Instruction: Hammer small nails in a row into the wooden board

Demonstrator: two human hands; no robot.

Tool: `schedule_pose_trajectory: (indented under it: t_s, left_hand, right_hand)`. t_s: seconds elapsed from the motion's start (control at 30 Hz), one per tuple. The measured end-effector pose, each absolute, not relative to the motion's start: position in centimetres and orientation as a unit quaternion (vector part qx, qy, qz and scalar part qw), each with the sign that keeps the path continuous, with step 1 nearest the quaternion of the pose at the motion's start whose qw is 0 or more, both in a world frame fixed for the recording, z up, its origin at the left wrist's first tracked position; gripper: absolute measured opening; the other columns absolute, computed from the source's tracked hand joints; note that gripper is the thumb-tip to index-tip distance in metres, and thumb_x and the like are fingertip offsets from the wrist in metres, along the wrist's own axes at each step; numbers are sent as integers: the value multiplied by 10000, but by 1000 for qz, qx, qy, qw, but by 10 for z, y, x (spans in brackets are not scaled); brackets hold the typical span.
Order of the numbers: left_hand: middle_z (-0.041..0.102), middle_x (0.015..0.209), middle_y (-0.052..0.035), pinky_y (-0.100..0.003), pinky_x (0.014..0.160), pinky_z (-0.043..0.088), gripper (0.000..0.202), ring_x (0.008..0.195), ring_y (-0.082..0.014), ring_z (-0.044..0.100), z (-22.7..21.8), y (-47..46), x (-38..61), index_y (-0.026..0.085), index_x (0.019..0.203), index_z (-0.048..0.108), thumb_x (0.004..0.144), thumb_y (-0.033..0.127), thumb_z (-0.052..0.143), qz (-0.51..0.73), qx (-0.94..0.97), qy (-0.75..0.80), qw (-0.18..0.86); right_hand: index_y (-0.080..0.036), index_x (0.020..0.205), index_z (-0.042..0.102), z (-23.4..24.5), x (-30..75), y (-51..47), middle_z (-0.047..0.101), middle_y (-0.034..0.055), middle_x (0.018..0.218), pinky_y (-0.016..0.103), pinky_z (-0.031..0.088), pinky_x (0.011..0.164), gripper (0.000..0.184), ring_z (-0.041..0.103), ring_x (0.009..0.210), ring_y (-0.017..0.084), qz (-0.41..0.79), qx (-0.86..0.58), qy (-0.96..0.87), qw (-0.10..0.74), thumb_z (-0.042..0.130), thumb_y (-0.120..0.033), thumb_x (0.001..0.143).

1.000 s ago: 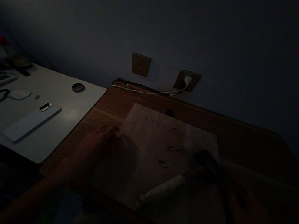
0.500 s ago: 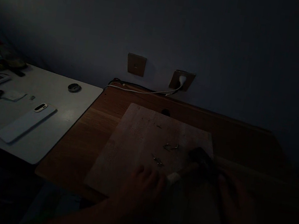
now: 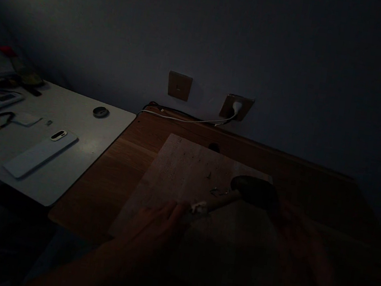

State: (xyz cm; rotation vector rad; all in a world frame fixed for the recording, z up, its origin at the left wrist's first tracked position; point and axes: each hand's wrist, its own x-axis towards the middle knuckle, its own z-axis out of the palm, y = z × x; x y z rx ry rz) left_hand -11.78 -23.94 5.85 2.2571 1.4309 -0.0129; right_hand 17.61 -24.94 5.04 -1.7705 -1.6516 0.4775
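The scene is very dark. A mallet with a dark rounded head (image 3: 256,192) and a pale handle (image 3: 223,201) lies across the view above a board (image 3: 156,181). My right hand (image 3: 304,246) is blurred and seems closed at the right side of the mallet head. The handle points left and ends in a whitish, ragged tip (image 3: 199,206). My left hand (image 3: 161,220), fingers curled, is right beside that tip; what its fingers hold is hidden. Small metal pieces (image 3: 219,192), like screws or nails, lie on the board beyond the handle.
The board rests on a wooden desk (image 3: 104,192). A white table (image 3: 81,131) adjoins it on the left, bearing a phone (image 3: 40,154), a small round container (image 3: 101,112) and a dark cable loop (image 3: 3,127). A plugged-in cable (image 3: 197,121) runs along the wall under a socket (image 3: 245,109).
My left hand has moved left. The mallet has swung so its handle reaches further left, its tip over where some metal pieces lay. The view has shifted slightly.
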Motion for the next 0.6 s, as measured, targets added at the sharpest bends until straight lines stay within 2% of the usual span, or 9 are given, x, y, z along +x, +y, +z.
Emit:
schedule_pose_trajectory:
  t_s: [0.07, 0.13, 0.2, 0.27, 0.33, 0.47, 0.6]
  left_hand:
    - [781, 1027, -39, -261, 631, 490, 307, 817, -208, 743, 48, -230, -138, 272, 1310, 585, 1004, 301, 577, 31, 788, 551, 272]
    - [785, 966, -34, -266, 612, 463, 266, 774, -214, 735, 38, -221, -162, 276, 1250, 619, 998, 325, 548, 96, 766, 593, 230]
    - [780, 960, -52, -280, 641, 480, 253, 813, -231, 732, 34, -212, -185, 253, 1168, 654, 995, 392, 533, 162, 750, 609, 202]
    - [765, 951, -55, -286, 640, 482, 267, 808, -229, 715, 37, -202, -204, 246, 1109, 665, 1012, 425, 492, 209, 722, 631, 192]
    - [752, 955, -55, -291, 637, 479, 284, 795, -227, 695, 44, -189, -218, 236, 1110, 651, 1009, 440, 481, 234, 700, 650, 183]
    - [671, 801, -32, -291, 620, 433, 351, 711, -209, 626, 54, -159, -229, 200, 1089, 621, 983, 499, 469, 273, 690, 656, 134]
    - [603, 727, -5, -269, 580, 376, 390, 645, -173, 544, 51, -141, -222, 193, 1003, 611, 975, 548, 453, 295, 660, 673, 155]
  right_hand:
    - [-382, 1624, 351, 57, 168, -234, 566, 96, 1603, 517, 573, 1070, 694, 570, 1439, 336, 173, -619, -670, 373, 521, -528, 967]
    - [-382, 1526, 506, 60, 162, -211, 667, 91, 1478, 508, 572, 1067, 534, 640, 1359, 322, 139, -558, -722, 384, 554, -430, 996]
    - [-337, 1382, 646, 57, 156, -182, 748, 84, 1319, 486, 575, 1055, 388, 709, 1238, 287, 104, -522, -783, 322, 526, -265, 1020]
    - [-274, 1312, 712, 47, 152, -153, 766, 103, 1268, 465, 602, 994, 450, 731, 1175, 275, 103, -471, -848, 219, 470, -105, 972]
    - [-247, 1257, 752, 36, 150, -129, 768, 114, 1280, 481, 594, 1010, 513, 719, 1201, 283, 109, -441, -877, 155, 477, -5, 898]
    - [-270, 1235, 777, 26, 144, -107, 763, 101, 1294, 451, 592, 1009, 535, 725, 1175, 269, 143, -429, -886, 104, 559, 23, 843]
    - [-250, 1136, 797, 29, 138, -105, 769, 103, 1226, 400, 579, 991, 458, 731, 1125, 245, 153, -441, -880, 90, 503, 5, 894]
